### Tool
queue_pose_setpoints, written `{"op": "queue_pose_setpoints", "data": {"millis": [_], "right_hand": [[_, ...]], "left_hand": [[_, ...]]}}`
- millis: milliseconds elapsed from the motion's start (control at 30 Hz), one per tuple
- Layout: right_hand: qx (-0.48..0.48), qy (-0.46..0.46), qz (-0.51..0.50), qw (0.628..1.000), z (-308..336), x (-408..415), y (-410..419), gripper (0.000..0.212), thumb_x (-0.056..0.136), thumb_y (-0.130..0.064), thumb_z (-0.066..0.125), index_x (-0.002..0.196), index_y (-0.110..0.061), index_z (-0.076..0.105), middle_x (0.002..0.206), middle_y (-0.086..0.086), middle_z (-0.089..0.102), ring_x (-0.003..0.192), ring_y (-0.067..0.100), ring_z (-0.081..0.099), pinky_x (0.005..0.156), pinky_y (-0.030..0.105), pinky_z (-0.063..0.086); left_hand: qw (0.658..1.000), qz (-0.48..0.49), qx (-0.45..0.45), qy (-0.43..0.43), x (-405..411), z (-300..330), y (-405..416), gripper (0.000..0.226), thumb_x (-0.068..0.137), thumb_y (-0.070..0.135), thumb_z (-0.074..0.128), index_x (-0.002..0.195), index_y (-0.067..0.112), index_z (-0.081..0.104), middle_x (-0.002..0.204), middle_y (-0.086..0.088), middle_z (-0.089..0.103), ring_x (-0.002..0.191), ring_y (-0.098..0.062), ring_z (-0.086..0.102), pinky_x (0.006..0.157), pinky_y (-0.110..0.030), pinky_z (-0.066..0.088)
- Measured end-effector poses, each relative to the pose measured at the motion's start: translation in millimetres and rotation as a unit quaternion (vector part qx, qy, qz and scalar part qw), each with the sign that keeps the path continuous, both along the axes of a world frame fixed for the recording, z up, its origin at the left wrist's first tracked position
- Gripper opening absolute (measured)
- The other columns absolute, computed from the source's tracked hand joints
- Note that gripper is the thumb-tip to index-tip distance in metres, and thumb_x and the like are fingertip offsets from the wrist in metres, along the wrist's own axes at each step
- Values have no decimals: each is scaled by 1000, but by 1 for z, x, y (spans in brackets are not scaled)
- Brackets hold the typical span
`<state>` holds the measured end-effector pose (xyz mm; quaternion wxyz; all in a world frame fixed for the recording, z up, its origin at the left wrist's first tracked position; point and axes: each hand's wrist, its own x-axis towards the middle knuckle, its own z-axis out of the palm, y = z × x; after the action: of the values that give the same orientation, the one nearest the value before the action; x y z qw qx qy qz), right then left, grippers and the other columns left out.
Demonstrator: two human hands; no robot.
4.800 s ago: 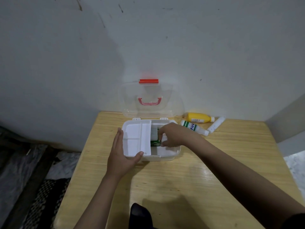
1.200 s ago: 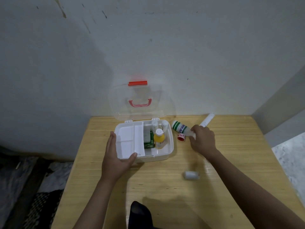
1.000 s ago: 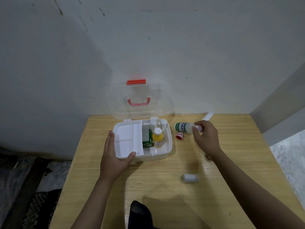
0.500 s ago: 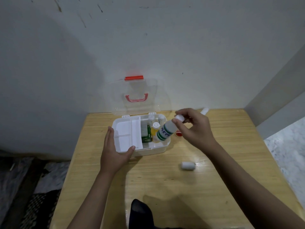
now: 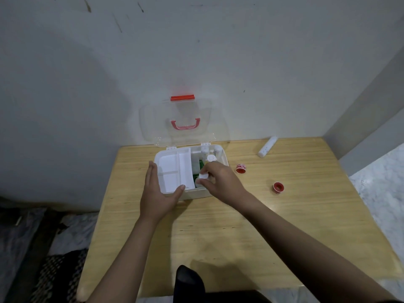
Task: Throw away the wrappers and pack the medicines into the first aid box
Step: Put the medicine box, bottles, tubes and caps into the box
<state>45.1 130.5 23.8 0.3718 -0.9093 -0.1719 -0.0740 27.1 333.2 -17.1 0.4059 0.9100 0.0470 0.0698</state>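
On the wooden table (image 5: pixel 240 226) against a grey wall (image 5: pixel 218 51), both hands' grip states unclear.

The right hand (image 5: pixel 220 180) has come off the worktop (image 5: pixel 251 226) and now reaches into the right side of the first aid box (image 5: pixel 224 155), its fingers closed round the white cap of the green-striped bottle (image 5: pixel 202 177), which it had picked up beside the box. A yellow bottle, on the worktop at the start, stands inside too, its white cap (image 5: pixel 211 158) showing. Two small red rolls (image 5: pixel 241 168) (image 5: pixel 278 187) now lie to the box's right.
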Motion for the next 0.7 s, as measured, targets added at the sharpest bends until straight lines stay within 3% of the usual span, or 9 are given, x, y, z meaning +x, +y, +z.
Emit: {"op": "queue_pose_setpoints", "data": {"millis": [100,200,300,433,533,600,700], "right_hand": [[-6,-16,-7,1000,-5,-5,0,21,83,-24,68,96,-9,67,99,7,65,87,19,60,72,32,51],[2,-41,-29,999,-7,-19,-12,25,85,-29,62,102,-12,69,108,7,64,103,20,59,84,28,49],[-2,-41,-90,995,-19,-48,-41,22,81,-18,69,103,-13,68,101,5,66,97,20,59,85,30,48],[-121,25,-143,982,-54,-89,-83,36,72,-15,75,106,-15,67,104,6,68,92,26,61,76,36,51],[-173,88,-164,967,-75,-103,-90,38,76,-16,71,114,-18,65,110,6,66,97,28,58,78,34,49],[-138,84,-179,970,-81,-104,-87,36,79,-12,71,115,-15,65,103,8,66,95,30,58,76,31,45],[-45,-6,-195,980,-66,-99,-63,35,79,-14,74,112,-7,65,96,12,62,87,24,59,73,26,47]], "left_hand": [[1000,2,0,-1,0,0,0,107,72,46,75,152,18,9,161,5,9,145,-9,13,104,-23,22],[1000,7,1,-2,1,0,0,107,72,46,76,152,19,10,160,5,10,145,-12,15,103,-24,23],[1000,7,-2,0,1,0,0,107,72,45,76,152,19,10,160,5,11,145,-12,16,103,-24,23],[1000,3,-10,-2,1,-1,1,106,72,45,76,152,19,10,160,5,11,145,-12,16,103,-23,24],[1000,0,-11,1,1,0,1,106,72,45,75,152,19,9,160,6,9,145,-12,15,103,-24,23],[1000,-6,-17,11,2,0,1,107,73,45,75,152,20,7,161,6,7,146,-12,12,105,-24,21],[998,-36,-35,42,5,0,6,109,75,45,73,152,21,0,161,7,-1,146,-10,6,107,-24,16]]}}
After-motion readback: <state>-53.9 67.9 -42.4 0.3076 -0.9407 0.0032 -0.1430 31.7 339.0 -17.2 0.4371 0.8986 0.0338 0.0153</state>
